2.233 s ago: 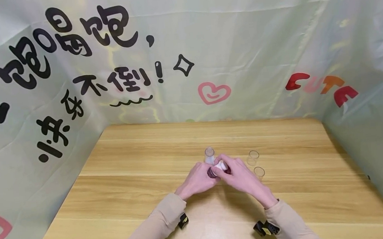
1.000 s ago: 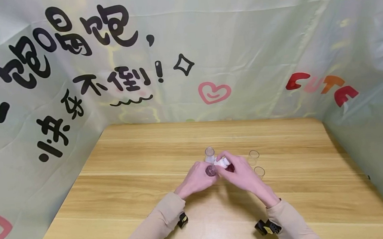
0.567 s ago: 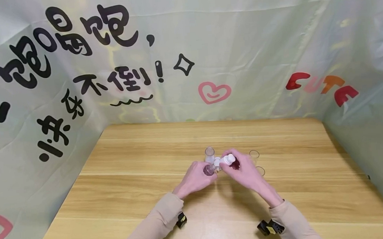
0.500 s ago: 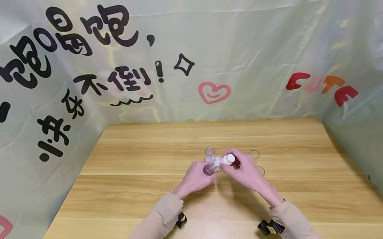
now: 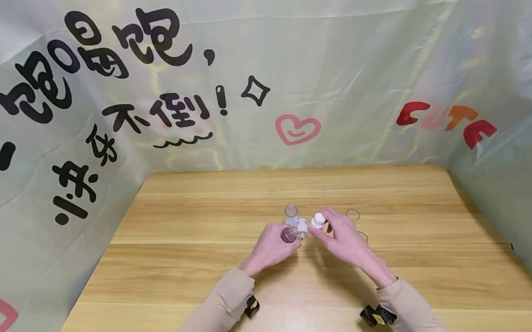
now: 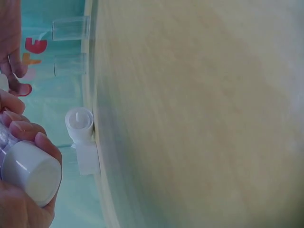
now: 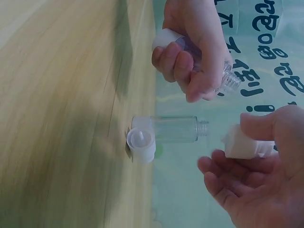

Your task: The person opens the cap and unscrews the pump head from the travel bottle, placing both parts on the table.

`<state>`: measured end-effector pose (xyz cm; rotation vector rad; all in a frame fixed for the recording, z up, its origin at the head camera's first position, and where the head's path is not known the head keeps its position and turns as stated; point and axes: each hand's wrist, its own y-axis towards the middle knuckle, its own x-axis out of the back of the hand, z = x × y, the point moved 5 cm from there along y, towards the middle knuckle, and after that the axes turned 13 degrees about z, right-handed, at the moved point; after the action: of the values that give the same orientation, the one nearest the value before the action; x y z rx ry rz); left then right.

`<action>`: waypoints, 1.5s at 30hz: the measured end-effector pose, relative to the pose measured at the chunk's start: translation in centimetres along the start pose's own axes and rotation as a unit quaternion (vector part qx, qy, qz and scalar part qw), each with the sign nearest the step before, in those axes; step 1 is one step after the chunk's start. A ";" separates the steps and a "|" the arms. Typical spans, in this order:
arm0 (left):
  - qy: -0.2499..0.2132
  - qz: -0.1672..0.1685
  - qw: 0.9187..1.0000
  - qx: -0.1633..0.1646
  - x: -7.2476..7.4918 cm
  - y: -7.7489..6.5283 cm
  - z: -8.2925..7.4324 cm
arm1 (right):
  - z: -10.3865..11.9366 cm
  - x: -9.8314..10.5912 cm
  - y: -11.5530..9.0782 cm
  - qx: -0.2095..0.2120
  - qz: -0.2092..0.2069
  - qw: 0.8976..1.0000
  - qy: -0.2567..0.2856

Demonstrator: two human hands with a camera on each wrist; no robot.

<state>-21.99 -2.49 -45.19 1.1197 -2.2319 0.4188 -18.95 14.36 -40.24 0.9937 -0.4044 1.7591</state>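
Observation:
My left hand (image 5: 271, 248) grips a clear small bottle (image 5: 288, 234); its white base (image 6: 33, 173) points down and its bare threaded neck (image 7: 232, 81) is up. To the right, my right hand (image 5: 344, 237) pinches a white pump top (image 5: 318, 220) between thumb and fingers, apart from the bottle. A second clear bottle (image 7: 175, 129) with a white base stands upright just beyond my left hand, its threaded neck bare too. Beside that base, another white pump top (image 5: 302, 228) lies on its side on the table, its hollow end showing in the right wrist view.
Two clear cylindrical covers, a far one (image 5: 352, 214) and a nearer one (image 6: 71, 28), stand right of my right hand, the nearer partly hidden by it in the head view. The wooden table (image 5: 194, 213) is enclosed by printed cloth walls (image 5: 333, 67).
My right hand has drawn the white pump top rightward, away from the bottle, and tilted it upright. The bottle's neck and the pump top lying on the table now show. My left hand has barely moved.

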 end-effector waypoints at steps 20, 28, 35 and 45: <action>-0.024 -0.022 0.999 -0.012 0.1 -0.2 -0.1 | -0.7 -0.7 -0.5 -0.047 0.042 0.979 -0.195; -0.026 -0.011 1.000 -0.012 0.0 -0.1 -0.1 | -0.8 -1.5 -0.7 -0.075 0.078 0.963 -0.246; -0.025 -0.006 1.000 -0.008 -0.2 0.0 -0.1 | -0.9 -2.1 -0.4 -0.091 0.100 0.960 -0.245; -0.028 -0.003 1.000 -0.007 -0.1 0.0 -0.1 | -1.4 -2.8 -0.2 -0.100 0.094 0.964 -0.229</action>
<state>-21.91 -2.33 -45.18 1.1431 -2.2759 0.3728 -19.03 13.65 -43.36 1.2449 -0.9785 1.6012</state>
